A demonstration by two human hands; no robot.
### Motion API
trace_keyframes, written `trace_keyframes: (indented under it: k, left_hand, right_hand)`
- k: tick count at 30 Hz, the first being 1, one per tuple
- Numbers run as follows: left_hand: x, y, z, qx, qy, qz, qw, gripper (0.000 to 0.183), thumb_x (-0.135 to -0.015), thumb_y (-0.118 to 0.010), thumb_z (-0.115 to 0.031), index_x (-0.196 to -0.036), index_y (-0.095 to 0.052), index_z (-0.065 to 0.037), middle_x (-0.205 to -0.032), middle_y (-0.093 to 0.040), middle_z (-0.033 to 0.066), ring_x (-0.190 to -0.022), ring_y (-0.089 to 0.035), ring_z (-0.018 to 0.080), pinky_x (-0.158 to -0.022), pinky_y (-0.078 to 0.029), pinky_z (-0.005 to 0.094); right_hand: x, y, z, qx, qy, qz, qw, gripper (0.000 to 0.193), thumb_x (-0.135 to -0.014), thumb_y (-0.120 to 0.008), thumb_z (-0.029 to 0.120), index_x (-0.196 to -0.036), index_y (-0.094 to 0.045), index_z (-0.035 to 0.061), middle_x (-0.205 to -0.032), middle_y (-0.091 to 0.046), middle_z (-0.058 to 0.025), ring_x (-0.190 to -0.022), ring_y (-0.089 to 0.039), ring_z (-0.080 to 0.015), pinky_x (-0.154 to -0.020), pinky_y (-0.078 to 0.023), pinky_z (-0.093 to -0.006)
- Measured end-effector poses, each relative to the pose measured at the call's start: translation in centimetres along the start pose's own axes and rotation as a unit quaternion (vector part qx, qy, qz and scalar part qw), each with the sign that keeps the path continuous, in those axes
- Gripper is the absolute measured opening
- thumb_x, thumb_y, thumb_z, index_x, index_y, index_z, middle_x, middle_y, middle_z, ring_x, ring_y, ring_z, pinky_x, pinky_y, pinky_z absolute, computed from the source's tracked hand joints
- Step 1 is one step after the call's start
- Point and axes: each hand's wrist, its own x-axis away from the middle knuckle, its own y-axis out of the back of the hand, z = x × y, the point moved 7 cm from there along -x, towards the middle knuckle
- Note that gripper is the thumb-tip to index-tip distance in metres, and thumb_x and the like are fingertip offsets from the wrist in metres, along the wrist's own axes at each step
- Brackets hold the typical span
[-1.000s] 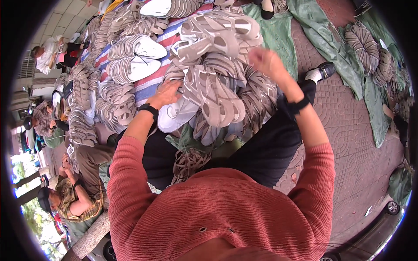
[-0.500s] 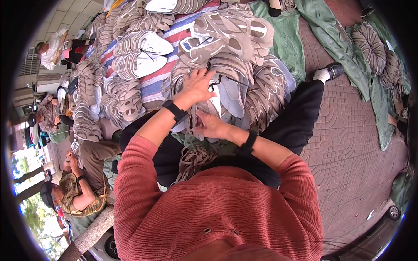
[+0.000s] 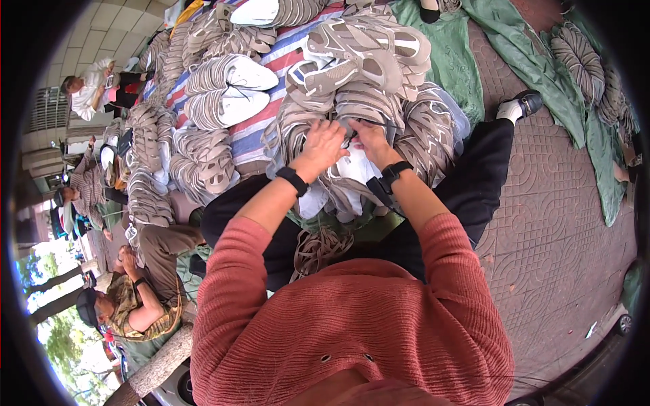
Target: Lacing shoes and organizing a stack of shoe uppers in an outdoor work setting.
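Observation:
Between my knees lies a bundle of grey-brown and white shoe uppers (image 3: 365, 101), stacked closely in a ring with white pieces in the middle. My left hand (image 3: 323, 145) rests on its near left part, fingers stretched over the edges and thumb apart. Close beside it, my right hand (image 3: 371, 145) has its fingers bent and drawn together at a black cord (image 3: 387, 126) that runs across the bundle. The fingertips are partly hidden. More uppers (image 3: 352, 57) lie loosely on top, at the far side of the bundle.
Other tied bundles (image 3: 230, 91) lie on a striped sheet (image 3: 261, 128) to the left. Green cloth (image 3: 443, 61) spreads over the paving at the right. Loose strips (image 3: 321, 252) lie near my lap. A co-worker in a cap (image 3: 135, 308) sits at the left.
My right hand has moved up and away from the bundle's near edge to the cord, next to my left hand. The left hand has shifted slightly nearer to me.

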Motion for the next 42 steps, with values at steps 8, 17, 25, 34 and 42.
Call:
trace_keyframes:
  k: [8, 17, 25, 34, 42]
  left_hand:
    - [2.2, -0.3, 1.2, 0.158, 0.062, 0.049, 0.984, 0.035, -0.065, -0.07, -0.013, -0.091, -0.047, -0.005, -0.1, -0.05, 0.0084, -0.101, -0.048, 0.0263, -0.086, -0.04, 0.0371]
    - [-3.0, -3.9, -1.8, 0.127, 0.054, 0.229, 0.964, 0.044, -0.072, -0.066, -0.026, -0.111, -0.057, -0.007, -0.114, -0.053, 0.0123, -0.112, -0.046, 0.027, -0.093, -0.036, 0.0398]
    - [-4.1, -6.4, -0.3, 0.257, 0.11, 0.264, 0.923, 0.036, -0.066, -0.071, -0.029, -0.095, -0.061, -0.01, -0.093, -0.065, 0.0087, -0.092, -0.06, 0.0243, -0.081, -0.043, 0.0351]
    - [-3.4, -6.5, -0.5, 0.313, 0.139, 0.187, 0.921, 0.026, -0.076, -0.065, -0.026, -0.094, -0.055, -0.008, -0.082, -0.067, 0.0021, -0.085, -0.062, 0.0244, -0.075, -0.046, 0.0358]
    - [-1.9, -5.1, -1.0, 0.368, 0.097, 0.17, 0.909, 0.025, -0.085, -0.048, -0.029, -0.083, -0.066, -0.012, -0.071, -0.067, -0.0013, -0.072, -0.063, 0.0211, -0.072, -0.047, 0.0317]
  right_hand:
    - [2.8, 3.6, -1.2, -0.101, 0.007, 0.089, 0.991, 0.018, -0.087, -0.057, 0.021, -0.085, -0.068, 0.0063, -0.07, -0.058, 0.0033, -0.055, -0.045, -0.0075, -0.051, -0.04, -0.0232]
    - [6.8, 5.4, 1.2, 0.054, 0.224, 0.016, 0.973, 0.023, -0.088, -0.053, 0.019, -0.084, -0.069, 0.0026, -0.054, -0.052, -0.0001, -0.049, -0.043, -0.0058, -0.047, -0.035, -0.0225]
    - [11.9, 6.7, 1.2, -0.033, 0.172, 0.055, 0.983, 0.023, -0.089, -0.054, 0.019, -0.08, -0.067, 0.002, -0.057, -0.048, 0.0038, -0.053, -0.039, -0.0041, -0.051, -0.034, -0.0198]
    - [19.7, 9.4, 7.4, -0.046, 0.261, 0.02, 0.964, 0.019, -0.09, -0.053, 0.016, -0.079, -0.063, 0.0031, -0.073, -0.063, -0.0021, -0.057, -0.045, -0.0039, -0.052, -0.033, -0.0174]
    - [21.4, 14.7, 13.7, 0.081, 0.398, -0.036, 0.913, 0.023, -0.092, -0.049, 0.013, -0.075, -0.058, 0.0012, -0.086, -0.063, -0.008, -0.079, -0.054, -0.0123, -0.078, -0.04, -0.0237]
